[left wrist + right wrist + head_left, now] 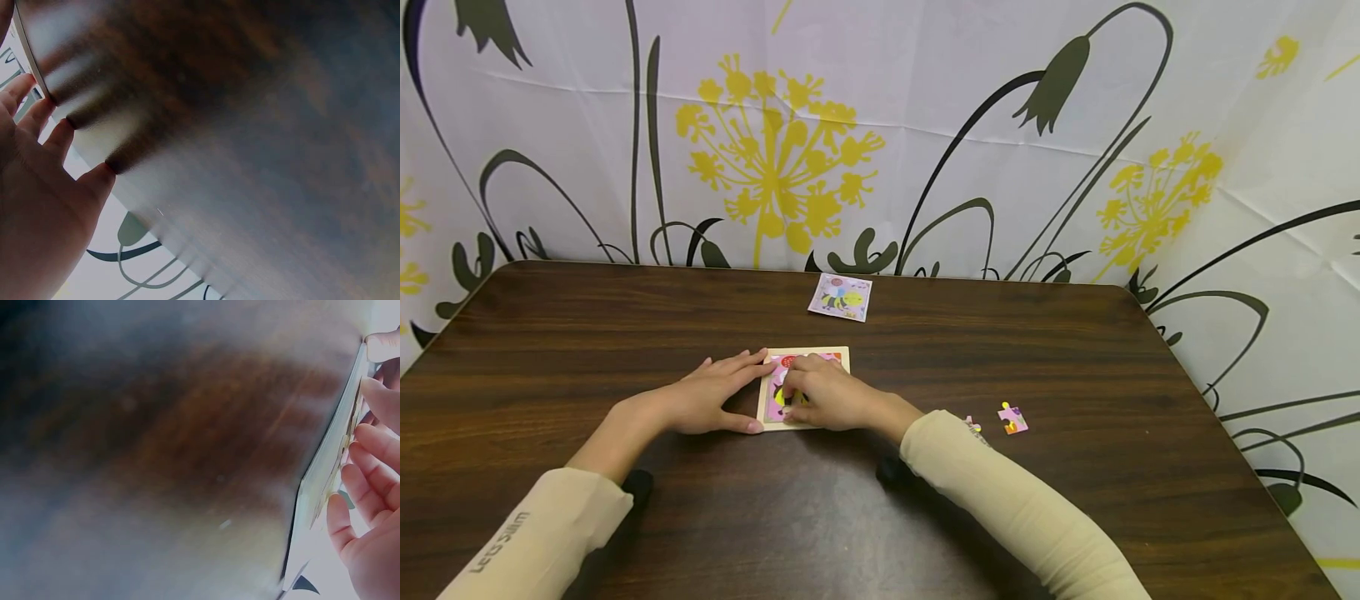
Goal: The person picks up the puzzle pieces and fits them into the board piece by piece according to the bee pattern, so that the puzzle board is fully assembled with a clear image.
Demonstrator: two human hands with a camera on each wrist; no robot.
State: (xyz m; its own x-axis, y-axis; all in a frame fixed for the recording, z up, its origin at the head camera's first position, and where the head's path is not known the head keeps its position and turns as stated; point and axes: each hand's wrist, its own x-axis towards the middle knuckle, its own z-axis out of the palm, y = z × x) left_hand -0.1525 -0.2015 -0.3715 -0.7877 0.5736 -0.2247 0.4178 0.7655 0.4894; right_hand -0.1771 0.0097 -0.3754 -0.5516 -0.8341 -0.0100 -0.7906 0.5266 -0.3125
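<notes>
A small jigsaw puzzle (781, 406) with a pink bee picture lies in a pale wooden frame (811, 349) on the table. My left hand (718, 396) rests at the frame's left edge, fingers straight, with the thumb by the near corner. Over the puzzle, my right hand (831, 396) has bent fingers, and its thumb and fingertips touch the picture. The right wrist view shows these fingertips (365, 434) against the puzzle surface, seen nearly edge-on. Whether they pinch a piece is hidden. A loose puzzle piece (1012, 418) lies to the right, and another piece (973, 424) is partly hidden behind the right sleeve.
A picture card (841, 297) with the same bee lies near the table's far edge. The dark wooden table (715, 517) meets a flower-patterned cloth (917, 100) at the back.
</notes>
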